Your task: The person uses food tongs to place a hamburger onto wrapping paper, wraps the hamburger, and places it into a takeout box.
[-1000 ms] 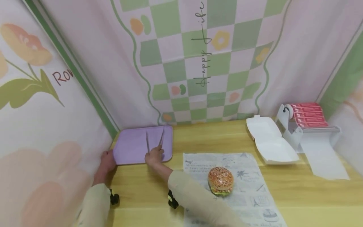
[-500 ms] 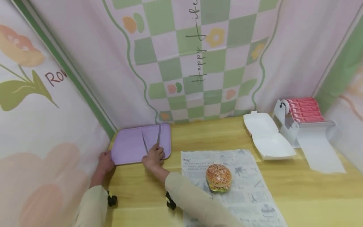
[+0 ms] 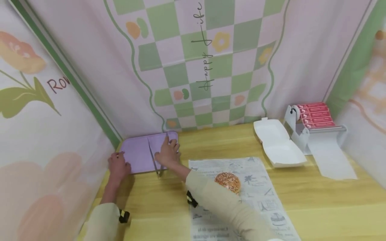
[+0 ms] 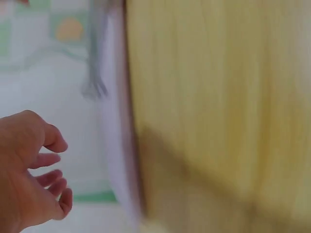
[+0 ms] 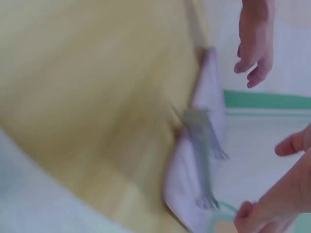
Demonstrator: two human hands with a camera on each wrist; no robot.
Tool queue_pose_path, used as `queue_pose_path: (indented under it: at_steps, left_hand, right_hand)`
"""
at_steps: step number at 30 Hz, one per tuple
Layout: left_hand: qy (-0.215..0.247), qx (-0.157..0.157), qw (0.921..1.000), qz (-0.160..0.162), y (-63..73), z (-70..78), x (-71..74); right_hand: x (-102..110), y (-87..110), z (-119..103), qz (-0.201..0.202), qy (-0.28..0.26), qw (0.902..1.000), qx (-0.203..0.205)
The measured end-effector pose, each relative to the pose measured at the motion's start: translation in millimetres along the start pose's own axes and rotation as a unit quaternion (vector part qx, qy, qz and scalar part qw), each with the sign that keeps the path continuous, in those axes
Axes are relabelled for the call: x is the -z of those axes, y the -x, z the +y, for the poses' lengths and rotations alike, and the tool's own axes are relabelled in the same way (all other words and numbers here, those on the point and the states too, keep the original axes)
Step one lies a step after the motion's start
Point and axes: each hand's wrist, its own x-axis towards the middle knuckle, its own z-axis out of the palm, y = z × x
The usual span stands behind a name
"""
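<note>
A purple tray [image 3: 135, 154] lies in the back left corner of the wooden table. Metal tongs [image 3: 152, 157] rest on it, jaws pointing to the wall and bent end over the front rim. My right hand [image 3: 169, 154] hovers over the tongs with fingers spread, partly hiding one arm of them. At the tray's left end is my left hand [image 3: 119, 165], fingers loosely bent. The left wrist view shows nothing in that left hand [image 4: 29, 179]. In the right wrist view, the tongs [image 5: 200, 136] lie apart from the right hand [image 5: 284, 194].
Printed paper [image 3: 262, 187] lies in front, bearing a seeded-bun burger [image 3: 227, 181] partly covered by my right sleeve. Toward the back right stand an open white takeaway box [image 3: 280, 144] and a dispenser with a red sticker roll [image 3: 315, 115]. Curtains border the table's back and sides.
My right hand has let go of the tongs and lifted off, fingers spreading. The left hand has come off the tray's left edge and moved slightly inward. The head view has shifted slightly.
</note>
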Motion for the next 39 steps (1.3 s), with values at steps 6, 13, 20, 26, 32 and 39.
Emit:
queue_pose_path:
  at_steps: [6, 13, 20, 26, 32, 39]
  left_hand:
    - [0.050, -0.133, 0.9888, 0.046, 29.5, 61.0, -2.6]
    - [0.074, -0.126, 0.9796, -0.138, 66.7, 111.4, -20.0]
    - [0.091, -0.084, 0.9636, -0.237, 89.7, 134.8, -64.9]
    - [0.131, -0.058, 0.9609, -0.237, 90.1, 158.2, -92.2]
    - [0.181, -0.111, 0.9563, -0.201, 83.1, 155.9, -95.2]
    - [0.168, -0.132, 0.9558, -0.202, 80.7, 143.3, -88.2]
  right_hand:
    - [71.7, -26.9, 9.6, -0.140, 0.051, 0.9836, 0.102]
    - [131.6, -57.9, 50.5, -0.319, 0.226, 0.8912, 0.230]
    - [140.0, -66.4, 111.8, -0.391, 0.340, 0.8252, 0.225]
    - [141.3, -69.8, 147.5, -0.434, 0.298, 0.8252, 0.205]
    - [141.9, -69.4, 156.3, -0.395, 0.265, 0.8284, 0.296]
    - [146.6, -62.4, 163.5, -0.325, 0.167, 0.8549, 0.368]
